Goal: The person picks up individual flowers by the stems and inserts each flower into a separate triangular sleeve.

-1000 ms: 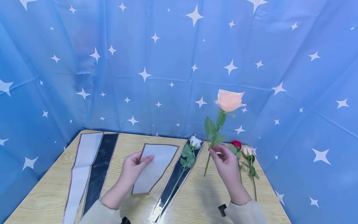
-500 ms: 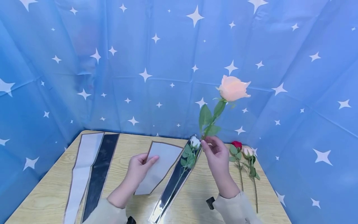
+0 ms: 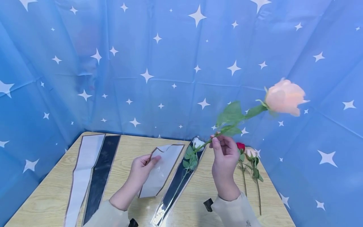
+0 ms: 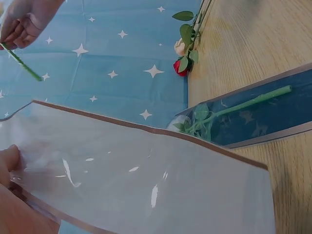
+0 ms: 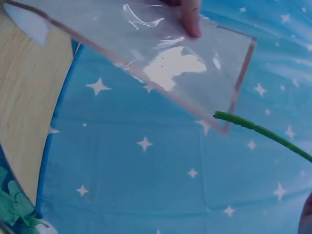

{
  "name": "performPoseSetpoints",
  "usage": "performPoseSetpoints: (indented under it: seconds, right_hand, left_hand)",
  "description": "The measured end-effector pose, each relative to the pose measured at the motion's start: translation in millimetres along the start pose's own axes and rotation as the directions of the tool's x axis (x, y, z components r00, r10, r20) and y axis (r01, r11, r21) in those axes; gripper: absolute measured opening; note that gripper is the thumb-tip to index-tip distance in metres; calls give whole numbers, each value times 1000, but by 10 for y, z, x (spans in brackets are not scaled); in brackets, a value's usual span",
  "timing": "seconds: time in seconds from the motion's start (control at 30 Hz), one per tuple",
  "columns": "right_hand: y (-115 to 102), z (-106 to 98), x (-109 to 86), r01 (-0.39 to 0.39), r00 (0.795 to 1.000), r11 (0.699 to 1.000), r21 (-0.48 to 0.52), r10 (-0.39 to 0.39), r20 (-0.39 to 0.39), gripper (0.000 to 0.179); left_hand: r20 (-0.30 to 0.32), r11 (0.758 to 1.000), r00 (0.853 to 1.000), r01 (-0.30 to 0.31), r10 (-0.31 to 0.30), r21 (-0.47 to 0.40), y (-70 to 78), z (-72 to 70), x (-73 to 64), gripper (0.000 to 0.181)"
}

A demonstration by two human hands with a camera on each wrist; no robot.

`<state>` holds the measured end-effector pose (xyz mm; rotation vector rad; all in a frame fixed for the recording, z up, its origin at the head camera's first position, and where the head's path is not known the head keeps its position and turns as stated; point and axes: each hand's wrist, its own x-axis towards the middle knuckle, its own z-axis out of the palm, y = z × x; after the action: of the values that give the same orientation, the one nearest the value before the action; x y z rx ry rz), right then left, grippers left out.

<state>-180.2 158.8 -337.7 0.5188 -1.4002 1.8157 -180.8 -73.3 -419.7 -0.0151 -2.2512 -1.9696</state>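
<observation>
My left hand (image 3: 144, 168) pinches a white flower sleeve with a brown border (image 3: 163, 173) by its left edge, thumb on the front face. In the left wrist view the clear film of the sleeve (image 4: 146, 180) shines, and its upper edge bends. My right hand (image 3: 225, 157) pinches the green stem of a peach rose (image 3: 285, 97) between thumb and fingers. The rose tilts, bloom up to the right, and its stem end points down left toward the sleeve. In the right wrist view the cut end of the rose's stem (image 5: 239, 121) overlaps the sleeve's corner.
A white rose (image 3: 198, 143) lies inside a black sleeve (image 3: 177, 186) between my hands. A red rose (image 3: 240, 146) and a pale rose (image 3: 250, 153) lie at the table's right. White (image 3: 82, 176) and black (image 3: 101, 173) sleeves lie at left. A starry blue curtain (image 3: 175, 56) stands behind.
The peach rose has swung from nearly upright to a tilt, its bloom now farther right and its stem pointing left. The sleeve has moved slightly right, and its top edge now bends.
</observation>
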Motion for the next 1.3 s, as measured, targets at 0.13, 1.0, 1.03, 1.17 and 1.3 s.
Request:
performPoseSetpoints:
  seconds: [0.13,1.0,1.03,1.17,1.3]
  right_hand:
    - [-67,68,35,33,999,992,119,-32,-13,11]
    - [-102,335,74,-120,992,980,161,113,50,10]
    - [-93,333,70,-125,992,979,158,118,52,10]
    - [-66,332,52,-140,989,979,145,132,62,10]
    - [-44,336,32,-158,986,981,111,150,75,10]
  left_hand:
    - [8,999,1000,-31,30,19,4,-8,-4,41]
    - [46,991,990,-137,136,14,92,40,-73,24]
    - [47,990,989,-138,137,18,90,41,-73,25]
    - [48,992,991,-125,124,15,84,47,-69,19]
    - [39,993,993,-115,115,-2,73,54,-61,16]
